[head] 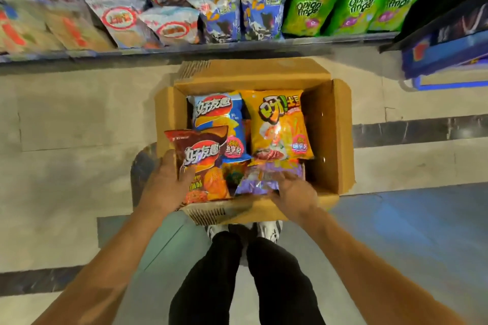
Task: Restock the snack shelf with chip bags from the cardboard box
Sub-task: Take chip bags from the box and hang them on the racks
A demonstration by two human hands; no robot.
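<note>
An open cardboard box (327, 124) stands on the floor in front of my feet. Inside lie a blue chip bag (224, 111), an orange bag (280, 124) and a purple bag (266, 177). My left hand (165, 182) grips a dark red chip bag (203, 163) by its left edge, at the box's near left corner. My right hand (295, 190) rests on the purple bag at the near side of the box; its fingers are bent over the bag's edge. The snack shelf (237, 45) runs across the top of the view, beyond the box.
The shelf holds green onion-ring bags (351, 8) on the right, blue bags (243, 16) in the middle and pale bags (124, 21) on the left. A dark blue display unit (449, 55) juts out at the right. My legs and shoes (266, 229) stand just behind the box.
</note>
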